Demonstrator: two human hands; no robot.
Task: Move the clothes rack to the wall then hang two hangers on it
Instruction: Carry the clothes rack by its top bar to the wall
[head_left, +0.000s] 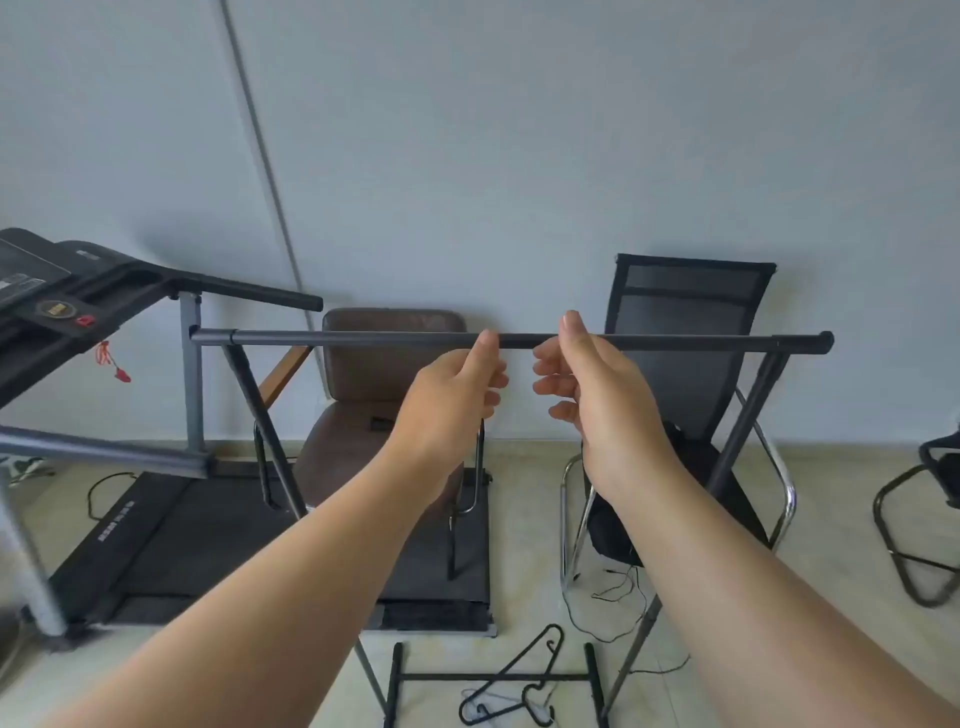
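Observation:
The dark clothes rack stands in front of me, its top bar (363, 339) running level from left to right, close to the pale wall. My left hand (452, 400) and my right hand (597, 395) are side by side at the middle of the bar. Both thumbs touch the bar, while the curled fingers sit below it and do not wrap around it. On the floor, between the rack's feet (493, 676), lie a black hanger (535, 667) and a pale hanger (493, 701), partly overlapping.
A treadmill (104, 322) stands at the left, its handle near the rack's left end. Behind the rack, against the wall, are a brown padded chair (384, 374) and a black mesh chair (691, 322). Another chair base (914, 545) sits far right. Cables (613, 597) trail on the floor.

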